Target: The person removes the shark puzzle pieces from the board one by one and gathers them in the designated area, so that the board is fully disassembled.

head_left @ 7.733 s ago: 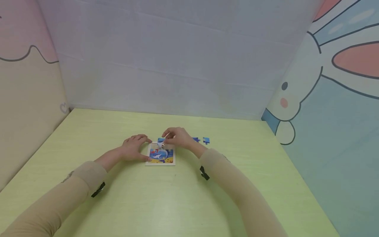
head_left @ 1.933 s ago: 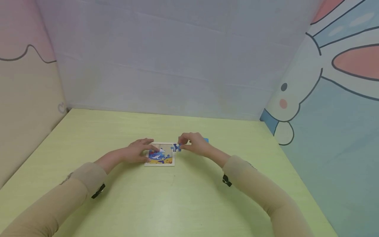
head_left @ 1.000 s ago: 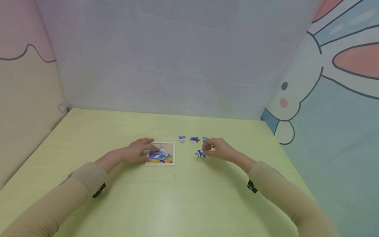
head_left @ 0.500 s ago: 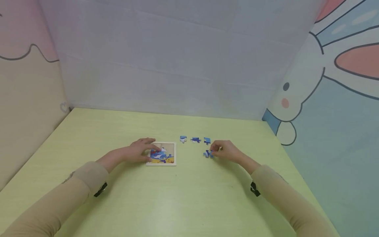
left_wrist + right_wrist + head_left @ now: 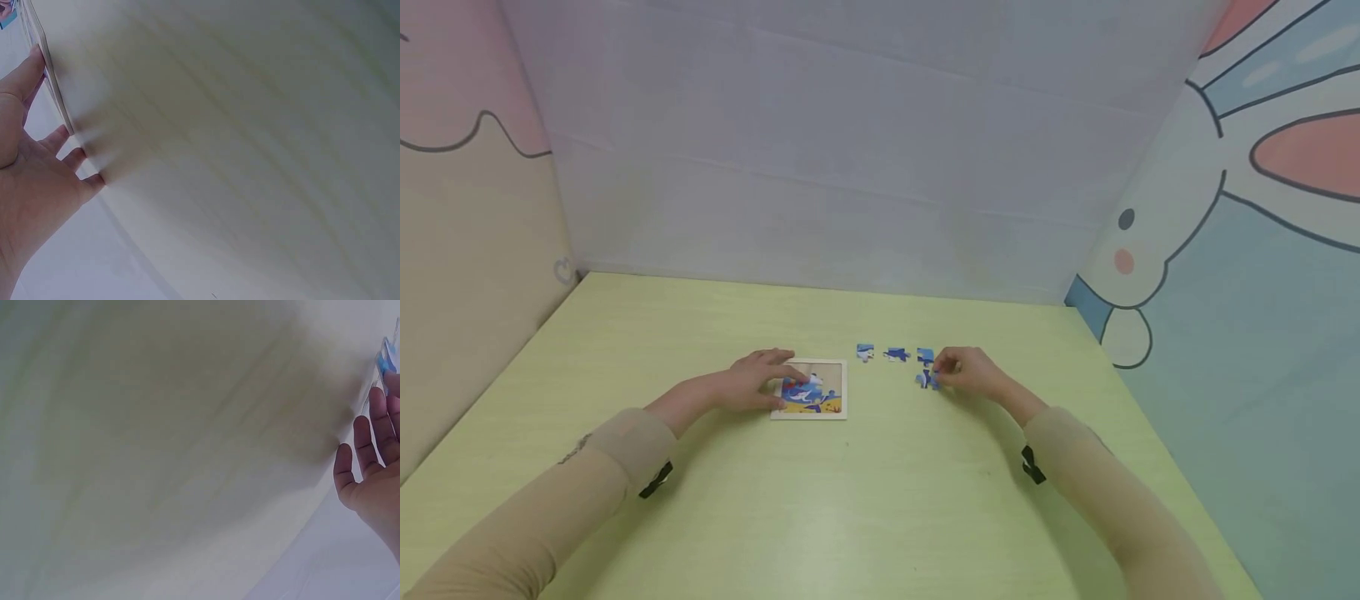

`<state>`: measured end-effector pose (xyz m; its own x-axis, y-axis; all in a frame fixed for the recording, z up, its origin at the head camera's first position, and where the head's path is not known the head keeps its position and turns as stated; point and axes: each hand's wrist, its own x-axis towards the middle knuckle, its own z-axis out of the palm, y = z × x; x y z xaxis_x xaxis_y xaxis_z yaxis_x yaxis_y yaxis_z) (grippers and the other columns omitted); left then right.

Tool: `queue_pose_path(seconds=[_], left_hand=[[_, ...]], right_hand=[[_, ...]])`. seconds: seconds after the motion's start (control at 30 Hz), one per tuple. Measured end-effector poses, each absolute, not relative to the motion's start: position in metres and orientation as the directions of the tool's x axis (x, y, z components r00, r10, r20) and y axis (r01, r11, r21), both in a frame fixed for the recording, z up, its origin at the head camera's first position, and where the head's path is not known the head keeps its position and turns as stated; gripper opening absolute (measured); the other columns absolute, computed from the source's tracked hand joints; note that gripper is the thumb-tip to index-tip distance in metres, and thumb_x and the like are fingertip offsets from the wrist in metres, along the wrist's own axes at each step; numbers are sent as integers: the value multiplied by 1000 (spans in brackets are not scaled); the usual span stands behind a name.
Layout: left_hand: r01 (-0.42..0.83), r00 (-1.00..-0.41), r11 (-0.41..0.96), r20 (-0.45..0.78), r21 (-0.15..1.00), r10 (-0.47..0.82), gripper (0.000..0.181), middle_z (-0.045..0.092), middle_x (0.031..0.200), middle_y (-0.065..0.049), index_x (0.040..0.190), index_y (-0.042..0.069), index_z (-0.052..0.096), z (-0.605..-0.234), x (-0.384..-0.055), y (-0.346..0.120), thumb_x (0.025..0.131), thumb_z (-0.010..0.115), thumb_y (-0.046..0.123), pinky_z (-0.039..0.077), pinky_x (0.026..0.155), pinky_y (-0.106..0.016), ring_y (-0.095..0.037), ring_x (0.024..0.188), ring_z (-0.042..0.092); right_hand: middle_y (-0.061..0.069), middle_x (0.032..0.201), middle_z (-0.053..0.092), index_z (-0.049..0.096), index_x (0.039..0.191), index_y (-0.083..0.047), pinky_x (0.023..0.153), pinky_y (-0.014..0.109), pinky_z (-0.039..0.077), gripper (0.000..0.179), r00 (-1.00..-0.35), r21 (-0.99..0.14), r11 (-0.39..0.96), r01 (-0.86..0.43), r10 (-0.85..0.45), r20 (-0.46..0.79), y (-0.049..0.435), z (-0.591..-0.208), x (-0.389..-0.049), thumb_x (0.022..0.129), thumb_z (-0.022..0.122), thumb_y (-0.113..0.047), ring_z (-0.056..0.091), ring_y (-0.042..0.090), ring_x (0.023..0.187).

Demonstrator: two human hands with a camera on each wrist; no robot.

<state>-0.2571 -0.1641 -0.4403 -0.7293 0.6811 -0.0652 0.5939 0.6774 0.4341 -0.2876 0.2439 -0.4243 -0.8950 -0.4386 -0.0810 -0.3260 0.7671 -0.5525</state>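
In the head view my left hand (image 5: 748, 383) rests on the left side of a white-framed jigsaw puzzle (image 5: 846, 392), its fingers spread. The index finger reaches over the assembled pieces, which show a white and blue sea animal above yellow sand. The upper and right parts of the tray show bare wood. To the right, my right hand (image 5: 973, 372) pinches a blue jigsaw piece (image 5: 923, 379) between thumb and fingers, close over the table. In the right wrist view a bit of blue (image 5: 385, 359) shows at that hand's fingertips.
Behind the pinched piece, three loose jigsaw pieces lie in a row: a left one (image 5: 865, 352), a middle one (image 5: 897, 354) and a right one (image 5: 925, 355). Beyond the pale yellow table (image 5: 850, 517) stands a plain back wall (image 5: 820, 167).
My right hand has carried the blue jigsaw piece from the puzzle's upper right edge rightward, then slightly away toward the row. My left index finger has come down over the puzzle since the earliest frame.
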Motion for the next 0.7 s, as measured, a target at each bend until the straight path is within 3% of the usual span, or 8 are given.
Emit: queue_pose_path(seconds=[0.43,0.7], left_hand=[[594,-725,676,-74,437,685,46,25,151,-24,134,23,51,-441,-258,-164,90,64,25,21,101,-71,-53,135,21],[588,-730,686,-85,429,678,47,26,150,-24,135,22,49,-439,-259,-163,90,63,25,21,102,-70,-52,135,22]], right_hand=[[2,99,65,68,92,-14,86,38,48,5,-861,-499,776,-386,-498,-108,244,-427,-298,87,68,-15,58,18,92],[-1,95,64,68,93,-14,75,31,50,6,-869,-517,759,-395,-492,-58,241,-422,-296,86,67,-16,57,16,87]])
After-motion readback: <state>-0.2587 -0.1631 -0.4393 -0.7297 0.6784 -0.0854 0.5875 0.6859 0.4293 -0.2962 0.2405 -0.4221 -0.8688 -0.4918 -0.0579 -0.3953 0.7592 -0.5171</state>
